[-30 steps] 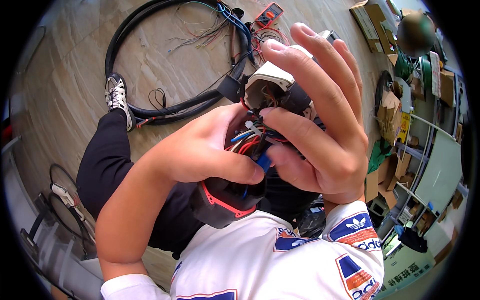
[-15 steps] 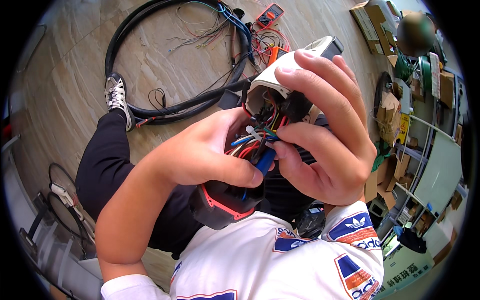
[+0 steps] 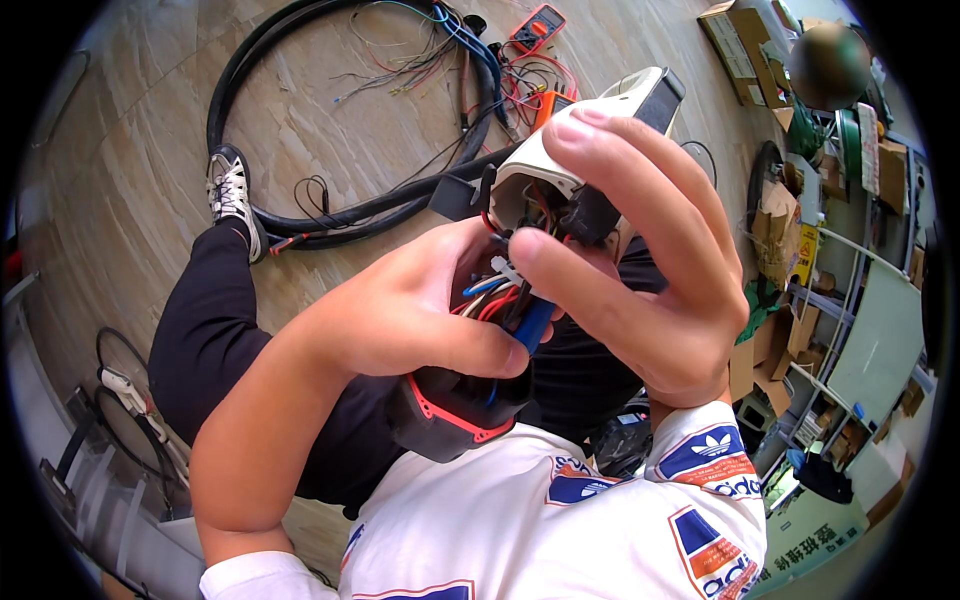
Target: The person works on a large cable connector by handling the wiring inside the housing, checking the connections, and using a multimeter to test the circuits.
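Observation:
A white plastic housing [image 3: 560, 145] with a dark end is held up in front of me, its open mouth towards my left. Inside the mouth are thin wires and a black block [image 3: 592, 215]. My left hand [image 3: 430, 310] is closed round a bundle of coloured wires [image 3: 490, 300], its thumb pressed on a blue tube [image 3: 538, 322]. A white cable tie [image 3: 505, 268] sticks out of the bundle. Beneath that hand hangs a black shell [image 3: 445, 425] with a red rim. My right hand [image 3: 670, 240] curls over the housing, one digit reaching across the wires; its grip is partly hidden.
A thick black cable [image 3: 222, 110] lies coiled on the floor, its stripped wires [image 3: 420, 60] fanned out. Beyond stands a red multimeter [image 3: 537, 28] with leads beside an orange device [image 3: 552, 105]. Cartons [image 3: 740, 55] and cluttered shelves [image 3: 850, 300] line the right.
The right hand's lower fingers have come out of their pinch at the wires; one digit now reaches further left and covers the green and yellow wires. The left hand keeps its hold.

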The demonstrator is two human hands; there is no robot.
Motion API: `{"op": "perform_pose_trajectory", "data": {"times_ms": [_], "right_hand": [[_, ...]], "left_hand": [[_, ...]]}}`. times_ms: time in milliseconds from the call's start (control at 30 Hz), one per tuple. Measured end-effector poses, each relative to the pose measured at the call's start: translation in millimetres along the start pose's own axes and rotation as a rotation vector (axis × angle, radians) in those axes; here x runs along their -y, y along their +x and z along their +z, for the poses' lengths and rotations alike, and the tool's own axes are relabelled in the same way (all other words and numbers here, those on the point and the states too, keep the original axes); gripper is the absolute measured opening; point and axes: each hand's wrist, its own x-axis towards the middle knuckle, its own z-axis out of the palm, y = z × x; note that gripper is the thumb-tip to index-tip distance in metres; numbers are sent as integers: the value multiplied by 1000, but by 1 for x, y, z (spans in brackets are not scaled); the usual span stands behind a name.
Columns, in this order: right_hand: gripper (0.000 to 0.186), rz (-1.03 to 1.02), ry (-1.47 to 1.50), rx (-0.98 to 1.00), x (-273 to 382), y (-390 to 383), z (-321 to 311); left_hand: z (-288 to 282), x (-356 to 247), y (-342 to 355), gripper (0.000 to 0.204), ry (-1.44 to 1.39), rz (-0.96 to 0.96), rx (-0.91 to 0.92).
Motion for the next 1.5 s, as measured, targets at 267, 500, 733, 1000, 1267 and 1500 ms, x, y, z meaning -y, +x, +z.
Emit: {"op": "perform_pose_trajectory", "data": {"times_ms": [267, 500, 733, 1000, 1267, 1500], "right_hand": [[34, -74, -172, 256, 0, 9, -23], [29, -262, -100, 442, -1, 19, -33], [27, -294, -139, 433, 7, 20, -29], [24, -234, -78, 504, 9, 18, -33], [22, -157, -47, 564, 9, 7, -32], [15, -126, 62, 621, 8, 5, -28]], "left_hand": [[2, 5, 2, 66, 123, -66, 10], [8, 14, -3, 68, 18, -104, 9], [3, 6, -10, 65, 80, -177, 41], [3, 9, -11, 65, 115, -199, 57], [3, 11, -13, 65, 208, -247, 74], [4, 13, -14, 66, 282, -310, 109]]}}
